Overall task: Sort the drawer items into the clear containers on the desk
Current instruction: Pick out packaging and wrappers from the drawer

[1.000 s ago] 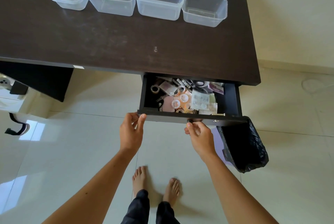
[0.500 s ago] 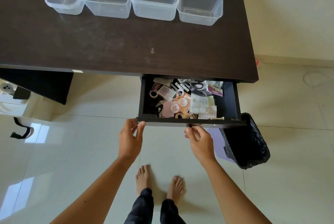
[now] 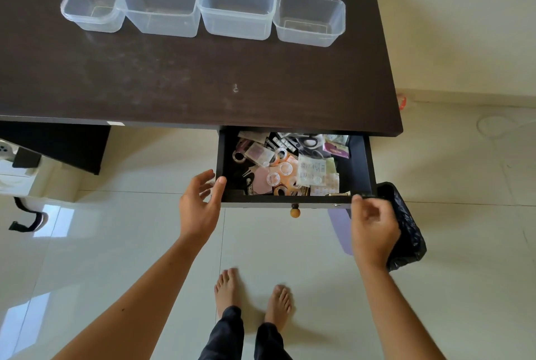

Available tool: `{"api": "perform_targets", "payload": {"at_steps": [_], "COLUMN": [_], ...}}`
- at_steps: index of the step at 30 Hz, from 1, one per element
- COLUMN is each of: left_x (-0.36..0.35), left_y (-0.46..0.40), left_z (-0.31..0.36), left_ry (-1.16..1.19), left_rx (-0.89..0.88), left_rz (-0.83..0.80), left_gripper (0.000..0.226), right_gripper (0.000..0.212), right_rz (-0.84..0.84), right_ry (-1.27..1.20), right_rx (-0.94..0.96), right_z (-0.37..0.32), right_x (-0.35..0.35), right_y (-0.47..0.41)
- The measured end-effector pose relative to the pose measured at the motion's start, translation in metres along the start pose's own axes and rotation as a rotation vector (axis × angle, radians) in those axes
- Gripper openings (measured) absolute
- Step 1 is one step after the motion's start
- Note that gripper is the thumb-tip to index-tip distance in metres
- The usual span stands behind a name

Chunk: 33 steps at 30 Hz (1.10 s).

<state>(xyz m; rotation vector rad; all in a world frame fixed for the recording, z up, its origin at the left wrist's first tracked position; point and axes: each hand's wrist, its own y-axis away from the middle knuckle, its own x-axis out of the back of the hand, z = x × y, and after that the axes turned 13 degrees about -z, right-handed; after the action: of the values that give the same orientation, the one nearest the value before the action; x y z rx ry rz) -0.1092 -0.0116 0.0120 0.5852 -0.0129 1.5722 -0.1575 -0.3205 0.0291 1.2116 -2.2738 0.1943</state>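
The right hand [image 3: 374, 229] has left the knob [image 3: 294, 211] for the drawer [image 3: 359, 162]'s front right corner, fingers loosely curled, gripping nothing; the left hand [image 3: 200, 206] (open-fingered) touches its front left corner. Containers [image 3: 237, 7] line the desk [image 3: 174, 75]'s far edge.

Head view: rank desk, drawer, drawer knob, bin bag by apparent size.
1. desk
2. drawer
3. bin bag, partly hidden behind the right hand, so only the visible part counts
4. drawer knob
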Motion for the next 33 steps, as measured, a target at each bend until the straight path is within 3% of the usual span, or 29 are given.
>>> {"api": "perform_targets", "payload": {"at_steps": [3, 6, 9, 15, 33], "left_x": [0.002, 0.000, -0.005, -0.012, -0.009], "left_y": [-0.018, -0.030, -0.033, -0.032, 0.012], "left_z": [0.006, 0.012, 0.014, 0.008, -0.012], "left_ry": [-0.092, -0.143, -0.057, -0.037, -0.035], "left_rx": [0.010, 0.016, 0.072, 0.087, 0.105], "left_rz": [-0.004, -0.010, -0.001, 0.072, 0.087], "left_gripper": [0.049, 0.043, 0.041, 0.039, 0.037], "right_gripper": [0.022, 0.046, 0.044, 0.041, 0.040], "right_rz": [0.013, -0.216, -0.425, -0.365, -0.335], "right_ry": [0.117, 0.233, 0.242, 0.159, 0.139], "right_rx": [0.086, -0.034, -0.102, -0.137, -0.176], "right_z": [0.003, 0.009, 0.014, 0.008, 0.039], "right_x": [0.019, 0.028, 0.030, 0.028, 0.042], "right_y": [-0.039, -0.073, -0.084, -0.079, -0.034]}}
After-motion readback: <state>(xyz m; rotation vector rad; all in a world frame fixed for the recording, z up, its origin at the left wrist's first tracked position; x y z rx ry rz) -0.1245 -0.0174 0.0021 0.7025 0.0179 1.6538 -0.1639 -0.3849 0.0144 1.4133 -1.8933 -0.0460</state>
